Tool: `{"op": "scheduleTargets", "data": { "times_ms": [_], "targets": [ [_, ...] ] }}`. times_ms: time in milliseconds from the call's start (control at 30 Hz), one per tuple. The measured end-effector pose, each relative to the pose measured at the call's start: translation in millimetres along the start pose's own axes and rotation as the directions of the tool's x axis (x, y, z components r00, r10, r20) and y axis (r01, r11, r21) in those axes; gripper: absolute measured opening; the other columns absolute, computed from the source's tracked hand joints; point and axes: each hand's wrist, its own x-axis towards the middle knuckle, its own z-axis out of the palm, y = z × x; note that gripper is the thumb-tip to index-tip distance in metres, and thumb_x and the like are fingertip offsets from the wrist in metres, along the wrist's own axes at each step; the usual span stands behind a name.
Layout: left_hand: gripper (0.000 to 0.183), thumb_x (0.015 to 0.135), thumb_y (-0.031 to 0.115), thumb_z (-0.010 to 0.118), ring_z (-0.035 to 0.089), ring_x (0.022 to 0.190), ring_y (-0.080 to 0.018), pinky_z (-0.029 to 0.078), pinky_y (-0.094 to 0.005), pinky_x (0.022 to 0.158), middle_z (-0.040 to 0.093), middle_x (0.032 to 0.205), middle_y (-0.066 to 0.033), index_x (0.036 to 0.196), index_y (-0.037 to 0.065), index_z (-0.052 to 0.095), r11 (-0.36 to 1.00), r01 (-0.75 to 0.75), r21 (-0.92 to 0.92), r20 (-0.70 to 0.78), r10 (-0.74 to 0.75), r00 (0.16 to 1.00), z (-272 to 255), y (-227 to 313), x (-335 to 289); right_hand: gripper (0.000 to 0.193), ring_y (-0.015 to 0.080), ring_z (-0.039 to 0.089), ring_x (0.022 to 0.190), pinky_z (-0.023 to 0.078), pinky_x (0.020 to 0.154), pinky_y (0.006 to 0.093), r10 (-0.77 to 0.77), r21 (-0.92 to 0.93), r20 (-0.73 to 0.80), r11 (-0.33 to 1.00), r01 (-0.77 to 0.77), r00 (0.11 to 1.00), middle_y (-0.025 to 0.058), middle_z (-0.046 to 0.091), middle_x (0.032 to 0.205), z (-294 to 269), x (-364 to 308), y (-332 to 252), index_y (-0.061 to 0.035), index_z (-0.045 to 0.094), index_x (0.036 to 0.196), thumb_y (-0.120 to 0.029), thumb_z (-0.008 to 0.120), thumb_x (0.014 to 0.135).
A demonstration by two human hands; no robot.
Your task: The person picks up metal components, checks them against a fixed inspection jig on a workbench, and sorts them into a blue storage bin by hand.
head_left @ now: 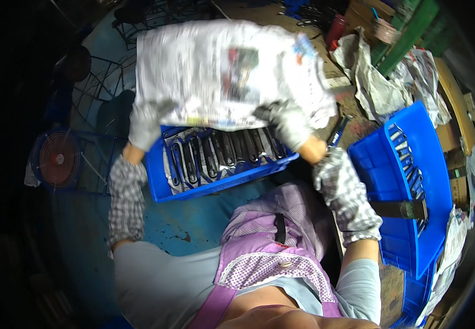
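A large sheet of newspaper [193, 66] is stretched out in front of me, blurred by motion. My left hand [148, 122], in a grey-white glove, grips its near left edge. The near right edge is in my right hand [288, 122], gloved alike, with dark fingertips closed on the paper. Below the sheet stands a blue plastic crate [215, 189], its far part hidden by the paper. Inside lie several dark metal hand tools [212, 156] in a row, with holes in their handle ends, on paper lining; their exact kind is unclear.
At the right, a tilted blue crate [369, 159] holds more tools [410, 170]. One dark tool [338, 131] lies between the crates. Crumpled paper [369, 82], a red bottle [336, 30] and a green post [410, 35] stand beyond. A round fan [57, 157] is at the left.
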Motion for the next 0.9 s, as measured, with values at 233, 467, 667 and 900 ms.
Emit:
{"op": "scheduleTargets", "data": {
  "times_ms": [233, 467, 667, 900],
  "targets": [
    [0.073, 0.070, -0.004, 0.061, 0.059, 0.123, -0.0315, 0.047, -0.0397, 0.104, 0.062, 0.134, -0.0128, 0.137, 0.025, 0.062, 0.975, 0.149, -0.164, 0.595, -0.023, 0.803, 71.6, 66.0, -131.1, 0.027, 0.0289, 0.071, 0.084, 0.057, 0.077, 0.0386, 0.023, 0.110, 0.629, 0.987, -0.118, 0.777, 0.0083, 0.075, 0.091, 193.0, -47.8, 15.1, -0.0211, 0.080, 0.095, -0.013, 0.065, 0.074],
    [0.049, 0.089, 0.017, 0.070, 0.070, 0.101, -0.0327, 0.055, -0.0401, 0.093, 0.071, 0.116, -0.0147, 0.136, 0.011, 0.060, 0.251, 0.835, -0.490, 0.866, 0.032, 0.499, 86.2, 80.4, -82.8, 0.030, 0.0272, 0.071, 0.094, 0.055, 0.088, 0.0363, 0.113, 0.060, 0.762, 0.968, -0.244, 0.638, 0.0069, 0.076, 0.100, 221.5, -51.9, 11.4, -0.0227, 0.080, 0.097, -0.017, 0.064, 0.073],
    [0.071, 0.094, 0.037, 0.065, 0.059, 0.124, -0.0298, 0.051, -0.0371, 0.101, 0.058, 0.137, -0.0179, 0.151, 0.005, 0.036, 0.459, 0.744, -0.486, 0.569, -0.480, 0.667, 155.5, 80.8, -69.6, 0.038, 0.0273, 0.069, 0.106, 0.053, 0.094, 0.0348, -0.021, 0.194, 0.831, 0.948, -0.254, 0.557, 0.0057, 0.073, 0.117, 211.8, -59.0, 19.7, -0.0237, 0.076, 0.113, -0.025, 0.067, 0.076],
    [0.063, 0.089, 0.037, 0.069, 0.054, 0.125, -0.0317, 0.046, -0.0431, 0.103, 0.056, 0.138, -0.0105, 0.143, 0.013, 0.049, 0.774, 0.620, -0.133, 0.506, -0.485, 0.713, 190.3, 60.8, -97.3, 0.057, 0.0274, 0.069, 0.103, 0.051, 0.093, 0.0338, -0.061, 0.195, 0.965, 0.820, -0.539, 0.256, 0.0123, 0.073, 0.114, 157.9, -60.2, 31.5, -0.0094, 0.073, 0.118, -0.055, 0.071, 0.084]
  ]
}}
